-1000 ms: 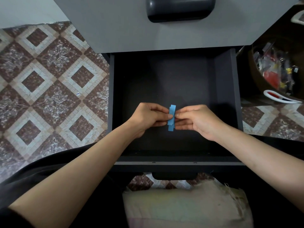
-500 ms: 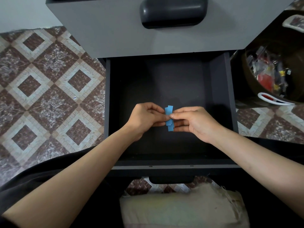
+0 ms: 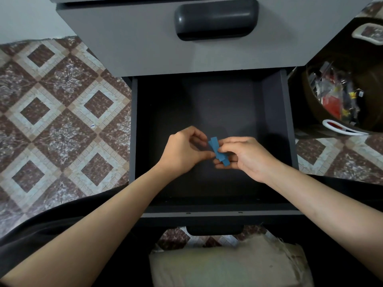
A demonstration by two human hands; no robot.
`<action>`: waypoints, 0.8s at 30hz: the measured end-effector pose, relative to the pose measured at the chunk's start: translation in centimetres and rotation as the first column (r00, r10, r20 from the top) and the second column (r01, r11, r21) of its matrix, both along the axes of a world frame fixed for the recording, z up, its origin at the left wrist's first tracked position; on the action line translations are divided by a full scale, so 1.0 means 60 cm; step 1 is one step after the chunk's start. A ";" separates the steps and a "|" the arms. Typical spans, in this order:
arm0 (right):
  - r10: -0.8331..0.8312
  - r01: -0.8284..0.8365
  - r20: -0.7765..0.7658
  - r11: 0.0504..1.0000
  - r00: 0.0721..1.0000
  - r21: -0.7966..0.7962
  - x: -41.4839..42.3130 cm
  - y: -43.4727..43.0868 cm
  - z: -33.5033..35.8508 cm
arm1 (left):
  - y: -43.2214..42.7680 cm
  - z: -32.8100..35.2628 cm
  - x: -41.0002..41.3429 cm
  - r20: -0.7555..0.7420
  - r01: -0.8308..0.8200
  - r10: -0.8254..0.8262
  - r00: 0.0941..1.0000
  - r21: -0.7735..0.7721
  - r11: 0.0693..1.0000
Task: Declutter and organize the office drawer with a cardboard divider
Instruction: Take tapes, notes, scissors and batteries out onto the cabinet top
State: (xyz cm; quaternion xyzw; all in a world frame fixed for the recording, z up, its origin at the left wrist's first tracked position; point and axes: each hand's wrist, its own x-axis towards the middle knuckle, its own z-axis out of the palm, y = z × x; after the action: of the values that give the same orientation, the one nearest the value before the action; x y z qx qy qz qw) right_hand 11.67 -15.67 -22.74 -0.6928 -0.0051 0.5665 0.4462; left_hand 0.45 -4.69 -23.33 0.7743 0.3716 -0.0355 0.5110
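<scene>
The dark drawer is pulled out below me and its floor shows nothing but shadow. Over its middle I hold a small bundle of blue strips. My right hand pinches the strips between thumb and fingers, and the lower ends lie across its fingers. My left hand is just left of the bundle with curled fingers, its thumb tip touching the strips' left edge. No cardboard divider is in view.
A closed grey drawer with a dark handle sits above the open one. At the right a brown basket holds several small mixed items, with a white-rimmed object at its front. A beige cushion lies below the drawer front. Patterned tiles cover the floor.
The blue strips have tilted from upright to slanting down to the right. My right hand has taken more of them, and my left fingers have eased back from the bundle.
</scene>
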 end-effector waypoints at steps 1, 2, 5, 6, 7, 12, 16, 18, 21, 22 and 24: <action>0.013 -0.013 0.013 1.000 1.000 0.003 0.000 0.000 0.000 | 0.003 -0.001 -0.002 0.009 0.090 -0.092 0.996 0.139 0.986; 0.028 -0.028 0.034 1.000 0.999 0.000 -0.001 0.001 0.001 | 0.007 -0.002 -0.002 0.029 0.174 -0.186 0.982 0.235 0.956; 0.049 -0.048 0.077 0.999 0.996 -0.017 -0.004 0.002 0.001 | 0.012 -0.006 -0.006 0.046 0.370 -0.415 0.909 0.371 0.852; 0.050 -0.049 0.082 0.999 0.995 -0.021 -0.005 0.002 0.001 | 0.010 -0.007 -0.007 0.039 0.398 -0.448 0.893 0.394 0.828; 0.051 -0.049 0.086 0.999 0.995 -0.021 -0.005 0.003 0.001 | 0.008 -0.008 -0.008 0.035 0.406 -0.460 0.887 0.413 0.815; 0.030 -0.030 0.051 1.000 0.998 0.002 -0.003 0.003 0.004 | 0.010 -0.005 -0.009 0.002 0.397 -0.455 0.890 0.489 0.777; 0.218 -0.227 0.286 0.974 0.933 0.000 -0.007 -0.001 0.001 | 0.011 -0.001 -0.007 -0.089 0.421 -0.434 0.896 0.474 0.773; 0.436 -0.444 0.553 0.887 0.710 -0.128 -0.011 -0.004 -0.003 | 0.012 0.000 -0.006 -0.132 0.438 -0.431 0.893 0.480 0.760; 0.532 -0.549 0.715 0.799 0.453 -0.245 -0.011 -0.007 -0.005 | 0.012 0.000 -0.006 -0.123 0.436 -0.433 0.893 0.476 0.764; 0.537 -0.567 0.737 0.783 0.410 -0.256 -0.011 -0.007 -0.005 | 0.011 0.001 -0.006 -0.126 0.440 -0.436 0.891 0.473 0.764; 0.542 -0.584 0.754 0.767 0.371 -0.265 -0.012 -0.007 -0.002 | 0.008 0.002 -0.006 -0.141 0.450 -0.439 0.887 0.471 0.758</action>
State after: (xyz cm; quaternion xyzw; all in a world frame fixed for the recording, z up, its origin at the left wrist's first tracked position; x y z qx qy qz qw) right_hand 10.96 -16.09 -22.84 -0.8138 -0.4521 0.3115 0.1903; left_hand 0.07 -4.19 -23.22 0.9436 0.1794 -0.0684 0.2699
